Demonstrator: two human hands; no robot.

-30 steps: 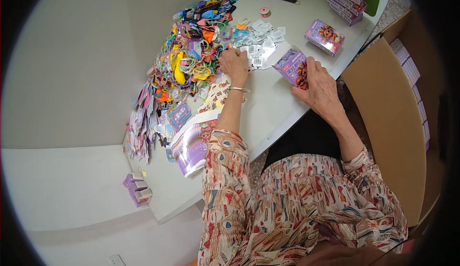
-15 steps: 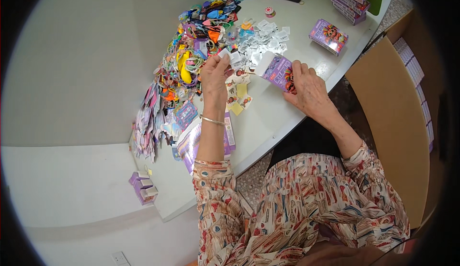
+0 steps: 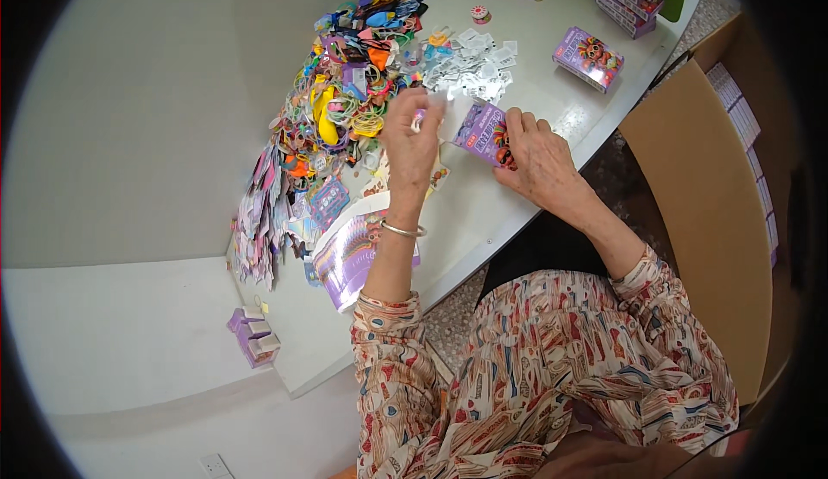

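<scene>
My right hand grips a small purple cartoon-printed box from its right side. The box's white end flap stands open toward my left hand. My left hand, with a bangle at the wrist, pinches a small white packet at the box's open end. The packet is blurred, so its exact kind does not show. Just beyond both hands lies a heap of small white packets. Beneath my left forearm are purple printed sheets, partly covered.
Colourful hair ties and small trinkets pile along the wall, with shiny pouches nearer. A purple box and a stack of boxes are at the far right. A large cardboard carton stands beside the table.
My left hand has moved right with the small white packet, up to the open end of the box. My right hand and the box have shifted slightly left.
</scene>
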